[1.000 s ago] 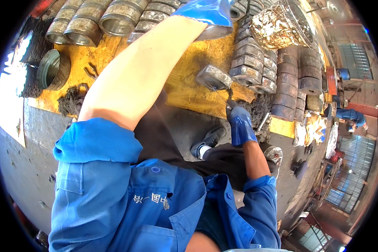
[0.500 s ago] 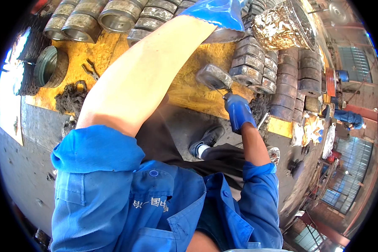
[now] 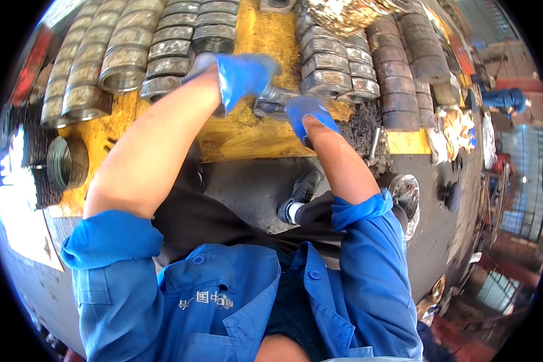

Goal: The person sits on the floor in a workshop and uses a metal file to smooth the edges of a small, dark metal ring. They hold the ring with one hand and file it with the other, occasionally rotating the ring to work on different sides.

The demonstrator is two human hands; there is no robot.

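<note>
Both my hands wear blue gloves and work over a yellow tabletop (image 3: 247, 145). My left hand (image 3: 244, 75) hovers above a short, thick metal piece (image 3: 273, 104), and its fingers are smeared by motion. My right hand (image 3: 311, 116) is closed at the right end of that piece, which looks grey and ring-like but is blurred. Its fingertips are partly hidden behind the back of the glove. Left of my left hand, dark metal rings (image 3: 214, 30) lie in rows. A similar stack of rings (image 3: 326, 60) stands just beyond my right hand.
Larger metal cylinders (image 3: 123, 60) line the far left, with a greenish open ring (image 3: 66, 163) near the left edge. Dark shavings (image 3: 368, 130) heap beside my right wrist. Brown rings (image 3: 398, 90) and a crumpled golden container (image 3: 344, 15) stand farther right. A person (image 3: 504, 99) is in the background.
My left hand has come back from far across the table, nearer my right hand. The metal piece has shifted left in view, and my right hand has risen toward it. The view has turned.
</note>
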